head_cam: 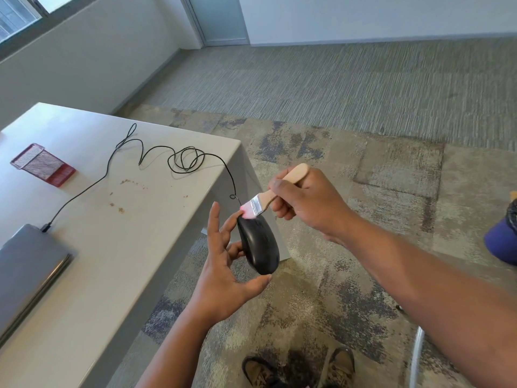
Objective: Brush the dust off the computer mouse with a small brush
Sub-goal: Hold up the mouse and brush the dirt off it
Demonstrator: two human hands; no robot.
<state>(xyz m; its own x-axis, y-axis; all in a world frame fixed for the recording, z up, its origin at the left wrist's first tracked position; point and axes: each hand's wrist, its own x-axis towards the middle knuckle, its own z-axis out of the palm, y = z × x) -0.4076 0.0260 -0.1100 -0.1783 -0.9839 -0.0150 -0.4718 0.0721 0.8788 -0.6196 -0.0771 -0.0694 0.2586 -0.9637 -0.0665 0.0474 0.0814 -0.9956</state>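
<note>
A black computer mouse (pixel 258 246) is held in the air just past the table's corner, gripped between the thumb and fingers of my left hand (pixel 223 273). Its black cable (pixel 167 161) loops back over the table to a grey laptop. My right hand (pixel 305 200) grips a small brush (pixel 275 193) by its pale wooden handle. The brush has a metal ferrule and pink bristles, and the bristles touch the front end of the mouse.
The white table (pixel 134 247) fills the left, with a closed grey laptop (pixel 28 264) at its near edge, a red mesh holder (pixel 42 165) lying on its side, and brown crumbs (pixel 123 197). Carpet floor lies below. My shoes (pixel 296 368) show at the bottom, a blue object (pixel 503 239) at the right.
</note>
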